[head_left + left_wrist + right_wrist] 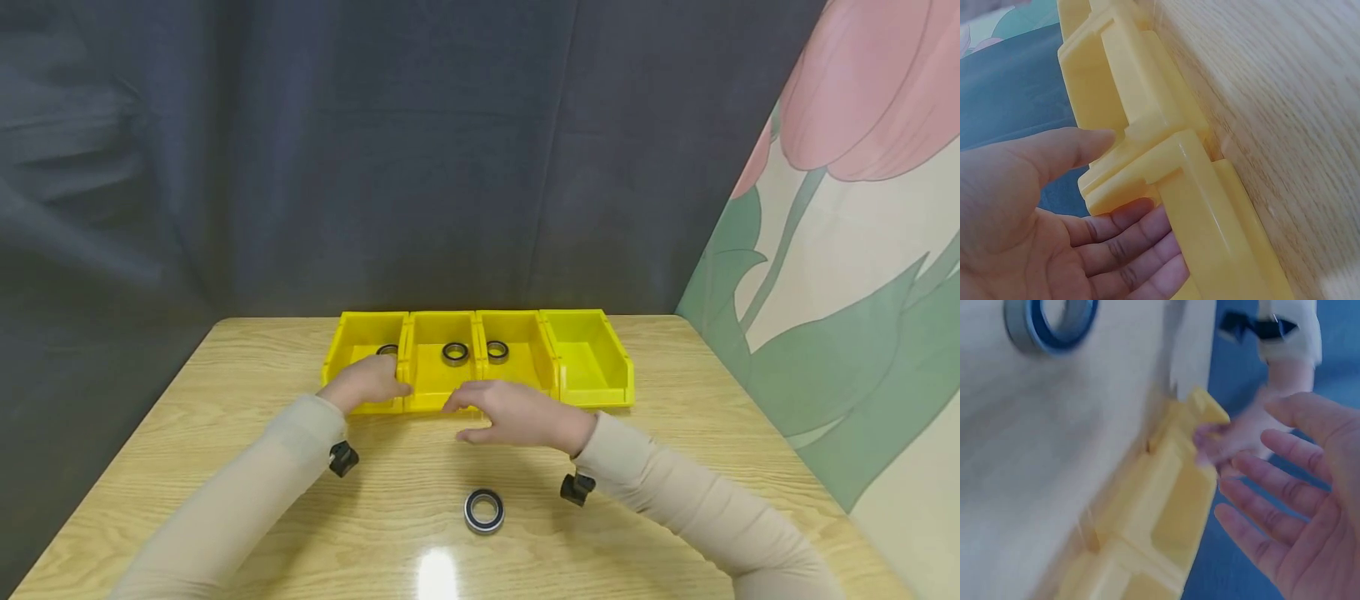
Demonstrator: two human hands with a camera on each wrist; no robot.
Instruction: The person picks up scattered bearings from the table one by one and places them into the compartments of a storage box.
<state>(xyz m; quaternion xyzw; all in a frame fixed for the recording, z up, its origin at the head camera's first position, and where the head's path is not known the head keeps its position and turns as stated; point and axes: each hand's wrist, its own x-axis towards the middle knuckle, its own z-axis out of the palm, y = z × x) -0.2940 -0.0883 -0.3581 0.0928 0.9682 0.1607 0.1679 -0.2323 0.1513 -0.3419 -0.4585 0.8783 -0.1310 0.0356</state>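
Observation:
My left hand (366, 382) reaches into the leftmost yellow bin (333, 354). In the left wrist view its fingers (1119, 250) extend inside that bin, while the thumb lies over the dividing wall; no object shows in the palm. A ball bearing (387, 349) lies in this bin, partly hidden behind the hand. My right hand (517, 414) hovers in front of the middle bins, fingers spread and slightly bent, holding nothing. Nearer to me, another ball bearing (483, 527) lies flat on the wooden table (405, 500).
The second bin (431, 387) has a bearing (455, 363) in it, and the third bin (528, 358) has one (497, 360) by its left wall. A fourth bin (588, 367) adjoins on the right. Behind the table hangs a dark curtain (450, 167); a flower-painted wall (840, 292) stands right.

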